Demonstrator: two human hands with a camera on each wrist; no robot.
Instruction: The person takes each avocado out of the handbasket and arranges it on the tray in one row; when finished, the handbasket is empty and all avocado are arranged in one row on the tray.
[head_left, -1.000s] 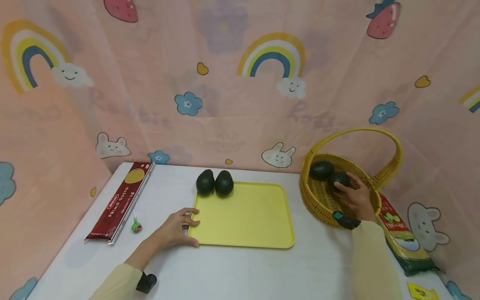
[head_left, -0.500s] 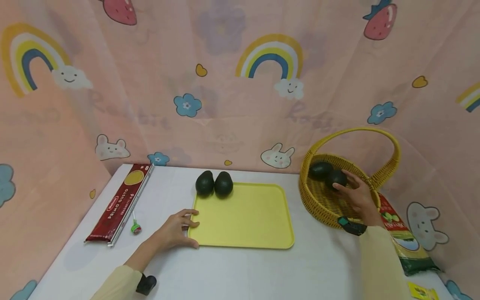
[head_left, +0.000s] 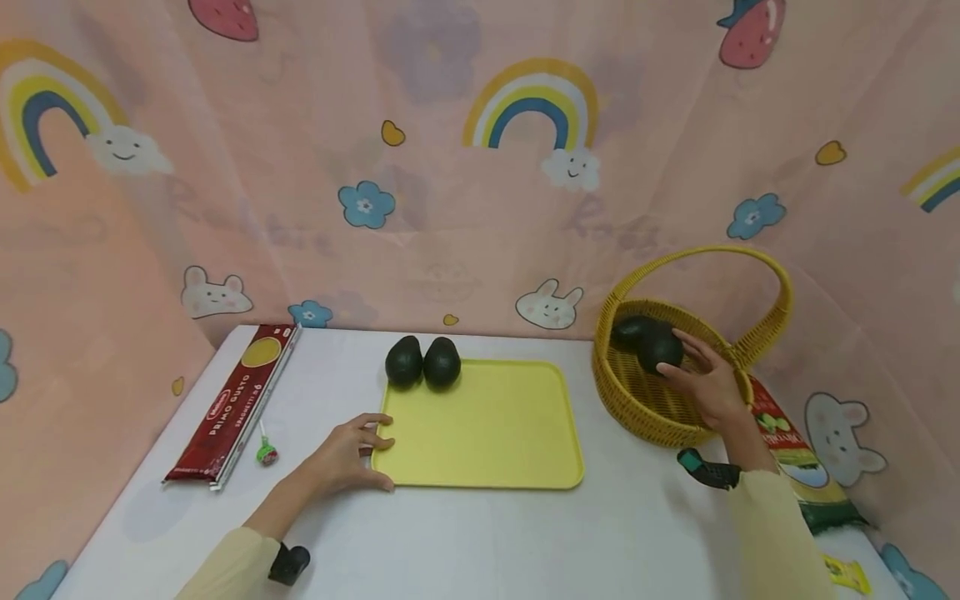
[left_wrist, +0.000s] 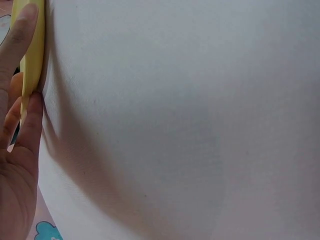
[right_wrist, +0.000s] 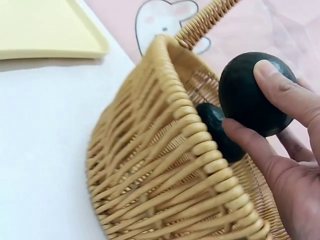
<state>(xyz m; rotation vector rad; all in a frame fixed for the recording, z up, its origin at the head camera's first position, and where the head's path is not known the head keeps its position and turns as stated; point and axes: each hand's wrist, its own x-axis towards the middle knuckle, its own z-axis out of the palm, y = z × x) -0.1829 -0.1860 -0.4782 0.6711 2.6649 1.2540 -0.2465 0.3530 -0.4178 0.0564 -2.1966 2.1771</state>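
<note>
My right hand [head_left: 708, 385] grips a dark green avocado [right_wrist: 252, 95] between thumb and fingers, over the yellow wicker basket [head_left: 626, 408]. Another avocado [right_wrist: 216, 127] lies inside the basket, partly hidden behind the held one in the head view. With thumb and fingers, my left hand [head_left: 348, 454] holds the left edge of a yellow tray [head_left: 487, 433]; the left wrist view shows the tray's edge [left_wrist: 34, 55] between them. Two more avocados, one [head_left: 404, 362] beside the other [head_left: 442, 363], sit at the tray's back left corner.
A red spaghetti pack [head_left: 232, 408] and a lollipop [head_left: 266, 452] lie left of the tray. Right of the basket is a red and green bag [head_left: 802, 467], with a small yellow packet [head_left: 846, 573] nearer the front. A patterned pink cloth [head_left: 450, 250] hangs behind the table.
My right hand has raised the avocado from among the basket's contents, shifting it slightly left so it overlaps the other avocado. My left hand stays on the tray.
</note>
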